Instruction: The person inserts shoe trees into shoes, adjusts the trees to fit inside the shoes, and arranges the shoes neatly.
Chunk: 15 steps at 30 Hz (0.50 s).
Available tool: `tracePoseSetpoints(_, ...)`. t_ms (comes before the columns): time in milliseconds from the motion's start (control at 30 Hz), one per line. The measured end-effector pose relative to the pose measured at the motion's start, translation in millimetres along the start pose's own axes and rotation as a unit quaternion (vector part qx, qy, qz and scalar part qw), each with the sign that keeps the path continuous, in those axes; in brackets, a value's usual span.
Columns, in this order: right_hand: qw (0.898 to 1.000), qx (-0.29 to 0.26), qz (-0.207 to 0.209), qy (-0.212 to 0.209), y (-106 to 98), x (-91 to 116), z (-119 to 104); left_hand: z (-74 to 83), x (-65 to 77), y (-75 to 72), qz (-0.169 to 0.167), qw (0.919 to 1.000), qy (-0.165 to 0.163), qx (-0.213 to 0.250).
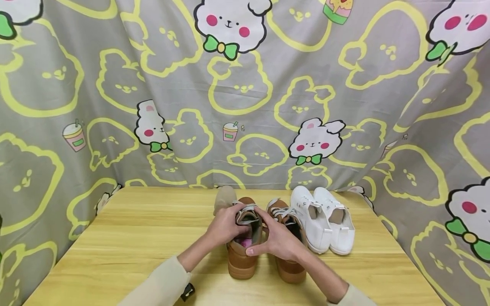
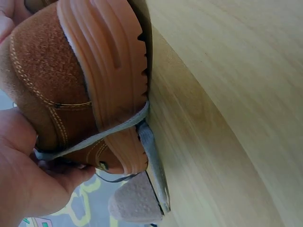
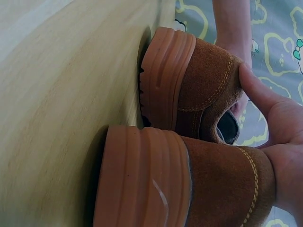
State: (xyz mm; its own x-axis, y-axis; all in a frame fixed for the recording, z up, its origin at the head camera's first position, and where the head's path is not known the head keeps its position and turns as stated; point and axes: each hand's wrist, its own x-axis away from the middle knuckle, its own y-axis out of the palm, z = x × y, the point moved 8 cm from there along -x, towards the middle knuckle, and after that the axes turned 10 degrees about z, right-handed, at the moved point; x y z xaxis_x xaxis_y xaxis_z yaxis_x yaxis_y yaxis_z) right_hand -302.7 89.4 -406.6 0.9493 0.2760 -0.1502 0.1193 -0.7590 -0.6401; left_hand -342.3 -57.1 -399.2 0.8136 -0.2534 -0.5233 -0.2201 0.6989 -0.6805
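A brown suede lace-up shoe (image 1: 243, 263) stands on the table, heel toward me, its sole flat on the wood. My left hand (image 1: 227, 226) grips its left side at the collar, thumb over the opening. From the right, my right hand (image 1: 281, 239) holds the same shoe, thumb on the heel collar and fingers up by the grey laces (image 1: 248, 208). A pink patch shows inside the shoe. The matching brown shoe (image 1: 292, 270) stands to the right, partly covered by my right hand. In the left wrist view, a loose lace (image 2: 102, 135) hangs down across the sole.
A pair of white shoes (image 1: 342, 231) stands to the right of the brown pair. Behind the held shoe is a beige shoe (image 1: 225, 198), partly hidden. The wooden table (image 1: 153, 229) meets a patterned grey curtain (image 1: 183, 93) at the back and sides.
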Motion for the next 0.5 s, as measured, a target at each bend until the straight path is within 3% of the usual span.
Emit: tracePoseSetpoints(500, 1.0, -0.009, -0.014, 0.009, 0, 0, -1, -0.1, 11.3, -33.2, -0.019, 0.9976, -0.066, 0.011)
